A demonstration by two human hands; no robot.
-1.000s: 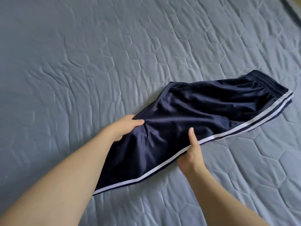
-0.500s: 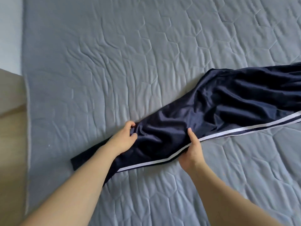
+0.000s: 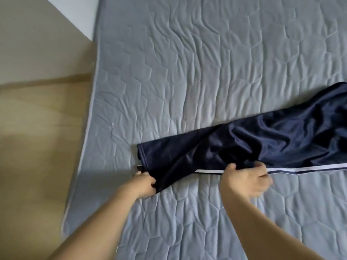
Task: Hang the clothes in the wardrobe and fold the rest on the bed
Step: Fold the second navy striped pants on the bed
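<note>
Dark navy track pants (image 3: 253,139) with white side stripes lie stretched across the grey quilted bed (image 3: 187,62), their waist end running out of view on the right. My left hand (image 3: 144,182) pinches the near corner of the leg hem at the left end. My right hand (image 3: 246,179) grips the striped lower edge of the leg, further right, and looks blurred with motion. The fabric between my hands is creased and partly folded over.
The bed's left edge (image 3: 88,139) runs down the frame, with wooden floor (image 3: 37,147) beyond it. A pale wall (image 3: 71,14) shows at the top left. Bare quilted surface lies above and below the pants.
My view swung left, so the pants shifted right in frame. My left hand slid down the leg to its hem. My right hand shifted along the striped edge.
</note>
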